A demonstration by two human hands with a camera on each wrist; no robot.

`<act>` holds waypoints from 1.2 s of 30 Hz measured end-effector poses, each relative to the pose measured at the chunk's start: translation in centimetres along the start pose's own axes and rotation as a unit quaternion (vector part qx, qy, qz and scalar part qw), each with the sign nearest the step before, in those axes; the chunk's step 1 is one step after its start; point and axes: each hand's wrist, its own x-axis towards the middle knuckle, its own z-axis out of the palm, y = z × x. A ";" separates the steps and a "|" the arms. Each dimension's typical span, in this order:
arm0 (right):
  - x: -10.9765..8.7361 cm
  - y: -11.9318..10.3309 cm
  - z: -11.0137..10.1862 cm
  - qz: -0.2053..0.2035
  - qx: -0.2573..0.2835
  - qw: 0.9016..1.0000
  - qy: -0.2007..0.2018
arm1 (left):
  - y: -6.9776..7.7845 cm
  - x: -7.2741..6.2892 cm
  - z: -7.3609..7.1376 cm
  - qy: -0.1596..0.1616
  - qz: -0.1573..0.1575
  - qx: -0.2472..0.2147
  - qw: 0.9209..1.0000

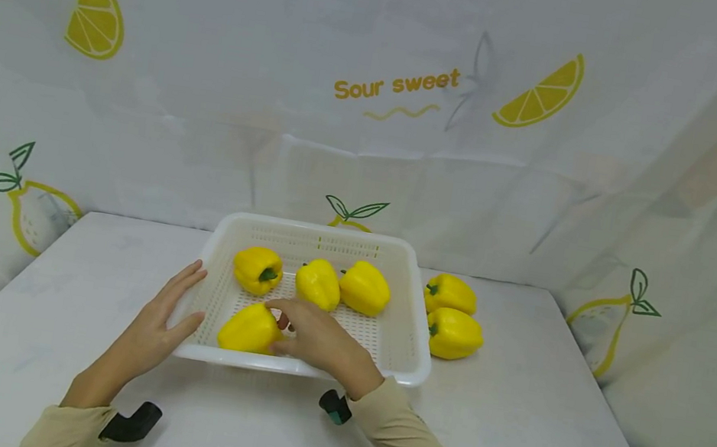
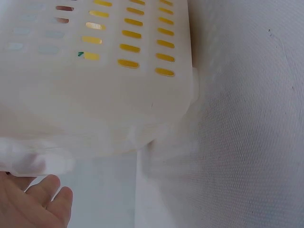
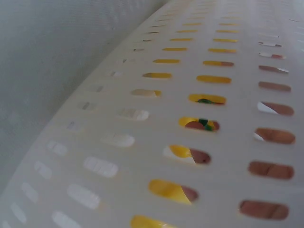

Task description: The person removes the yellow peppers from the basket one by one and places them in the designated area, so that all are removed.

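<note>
A white perforated plastic basket [image 1: 416,325] sits on the table with several yellow bell peppers inside. My right hand [image 1: 323,338] reaches over the front rim and grips the stem end of the front-left bell pepper [image 1: 247,329] between thumb and fingers. Through the basket's slots, the right wrist view shows parts of that hand around a green stem [image 3: 205,124]. At the basket's left side, my left hand [image 1: 148,335] rests against the rim with fingers extended. Its fingertips [image 2: 61,202] show beside the rim in the left wrist view.
Behind the gripped pepper lie a left bell pepper [image 1: 257,270], a middle one [image 1: 318,284] and a right one [image 1: 366,288]. Outside the basket's right wall, two more bell peppers [image 1: 452,295] [image 1: 456,335] lie on the white table [image 1: 531,419]. A printed curtain [image 1: 207,116] hangs behind.
</note>
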 end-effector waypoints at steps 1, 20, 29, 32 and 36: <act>0.0 0.0 0.0 -0.002 0.000 1.000 0.000 | 0.0 0.0 0.0 0.000 0.000 -0.001 1.000; -0.2 -0.2 0.2 0.010 0.005 1.000 0.005 | 0.0 -0.1 0.0 0.000 0.001 -0.008 1.000; -0.1 -0.1 0.1 -0.019 -0.026 0.999 0.013 | 0.2 -0.1 0.0 0.003 0.007 -0.004 1.000; 0.0 -0.1 0.1 -0.018 -0.024 1.000 0.010 | 0.1 -0.1 0.0 0.005 0.007 -0.003 1.000; 0.0 0.0 0.0 -0.015 -0.020 1.000 0.009 | 0.1 -0.1 0.0 0.006 0.005 0.000 1.000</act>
